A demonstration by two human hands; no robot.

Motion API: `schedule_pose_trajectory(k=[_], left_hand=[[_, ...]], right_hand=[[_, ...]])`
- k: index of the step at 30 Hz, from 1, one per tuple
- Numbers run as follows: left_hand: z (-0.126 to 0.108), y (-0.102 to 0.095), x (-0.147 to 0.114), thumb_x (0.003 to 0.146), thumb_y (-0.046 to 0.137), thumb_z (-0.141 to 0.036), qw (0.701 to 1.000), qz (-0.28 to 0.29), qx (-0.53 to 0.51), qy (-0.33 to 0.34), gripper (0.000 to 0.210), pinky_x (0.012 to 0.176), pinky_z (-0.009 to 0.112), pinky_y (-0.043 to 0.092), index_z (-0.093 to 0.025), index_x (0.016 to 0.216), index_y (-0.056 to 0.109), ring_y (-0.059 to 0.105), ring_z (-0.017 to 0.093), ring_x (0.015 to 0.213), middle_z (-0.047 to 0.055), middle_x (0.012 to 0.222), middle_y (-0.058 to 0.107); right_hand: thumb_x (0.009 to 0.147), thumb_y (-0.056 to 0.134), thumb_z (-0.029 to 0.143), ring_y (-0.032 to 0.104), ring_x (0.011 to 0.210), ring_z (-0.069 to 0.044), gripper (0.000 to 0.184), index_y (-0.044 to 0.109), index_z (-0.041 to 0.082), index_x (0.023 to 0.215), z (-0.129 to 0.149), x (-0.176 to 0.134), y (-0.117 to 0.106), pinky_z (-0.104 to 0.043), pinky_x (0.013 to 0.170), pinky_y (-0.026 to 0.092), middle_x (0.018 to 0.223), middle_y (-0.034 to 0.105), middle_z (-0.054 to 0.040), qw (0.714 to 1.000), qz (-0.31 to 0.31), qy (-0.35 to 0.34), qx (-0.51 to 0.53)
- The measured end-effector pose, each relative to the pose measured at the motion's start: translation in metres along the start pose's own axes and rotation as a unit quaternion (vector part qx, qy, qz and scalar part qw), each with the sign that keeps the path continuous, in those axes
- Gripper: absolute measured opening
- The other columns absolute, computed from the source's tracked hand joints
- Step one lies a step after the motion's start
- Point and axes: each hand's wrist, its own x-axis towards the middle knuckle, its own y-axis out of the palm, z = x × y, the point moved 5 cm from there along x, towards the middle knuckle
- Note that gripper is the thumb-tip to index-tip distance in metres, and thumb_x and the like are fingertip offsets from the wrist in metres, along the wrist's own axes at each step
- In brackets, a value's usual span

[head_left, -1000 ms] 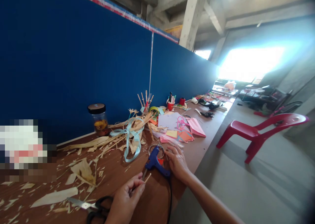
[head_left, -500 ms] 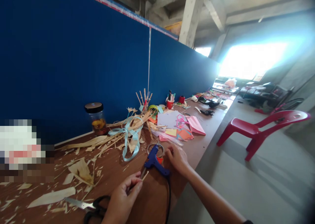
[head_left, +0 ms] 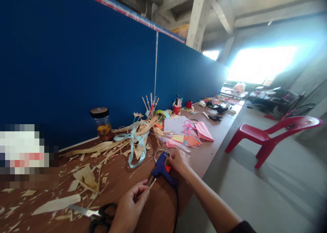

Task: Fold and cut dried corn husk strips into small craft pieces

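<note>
A thin pale stick (head_left: 152, 183) is pinched between the thumb and fingers of my left hand (head_left: 131, 204). Just beyond it lies a blue glue gun (head_left: 160, 166) with an orange trigger, its glue stick end towards my left hand and its black cord running down to the front edge. My right hand (head_left: 180, 163) has its fingers curled against the far end of the gun, beside the trigger; the fingertips are partly hidden. Black-handled scissors (head_left: 98, 214) lie with blades apart left of my left hand.
Dried husk strips (head_left: 85, 178) and shavings litter the brown table on the left. Pale blue ribbon (head_left: 135, 144), coloured paper (head_left: 176, 125) and a lidded jar (head_left: 102, 124) stand or lie further back. A blue partition (head_left: 76, 66) borders the table; a red chair (head_left: 258, 134) stands right.
My right hand has moved a little left and its fingers have come onto the glue gun, which has shifted slightly. My left hand still holds the stick.
</note>
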Motion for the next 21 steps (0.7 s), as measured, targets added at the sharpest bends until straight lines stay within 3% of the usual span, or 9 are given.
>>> schedule_pose_trajectory(k=[7, 12, 17, 21], left_hand=[[0.0, 0.002, -0.003, 0.074, 0.049, -0.042, 0.999, 0.006, 0.036, 0.006, 0.025, 0.098, 0.038, 0.032, -0.019, 0.071, 0.061, 0.05, 0.025, 0.111, 0.01, 0.119, 0.058], [-0.001, 0.003, -0.005, 0.074, 0.048, -0.041, 0.999, 0.0, 0.045, 0.012, 0.025, 0.097, 0.037, 0.033, -0.02, 0.071, 0.061, 0.05, 0.025, 0.111, 0.011, 0.12, 0.057], [-0.004, 0.004, -0.007, 0.074, 0.049, -0.041, 0.999, -0.001, 0.037, 0.015, 0.026, 0.096, 0.037, 0.035, -0.019, 0.07, 0.062, 0.051, 0.025, 0.11, 0.011, 0.117, 0.058], [-0.008, 0.003, -0.007, 0.073, 0.051, -0.041, 1.0, -0.01, 0.02, 0.013, 0.025, 0.095, 0.037, 0.036, -0.018, 0.07, 0.062, 0.052, 0.025, 0.109, 0.012, 0.116, 0.059]], right_hand=[[0.069, 0.054, 0.03, 0.057, 0.059, -0.016, 0.017, 0.065, 0.019, 0.061, 0.001, -0.014, -0.002, -0.021, 0.048, 0.03, 0.064, 0.066, -0.0048, 0.999, 0.005, -0.018, 0.037], [0.078, 0.045, 0.031, 0.057, 0.061, -0.013, 0.027, 0.064, 0.019, 0.061, -0.004, -0.029, -0.011, -0.02, 0.052, 0.033, 0.063, 0.066, -0.0019, 0.993, 0.012, -0.075, 0.086], [0.084, 0.04, 0.032, 0.059, 0.064, -0.013, 0.027, 0.062, 0.02, 0.074, -0.012, -0.063, -0.024, -0.019, 0.056, 0.035, 0.067, 0.067, -0.0008, 0.986, 0.011, -0.106, 0.127], [0.076, 0.052, 0.041, 0.059, 0.064, -0.013, 0.022, 0.061, 0.023, 0.083, -0.003, -0.091, -0.025, -0.019, 0.054, 0.036, 0.071, 0.067, 0.0008, 0.975, 0.049, -0.141, 0.166]])
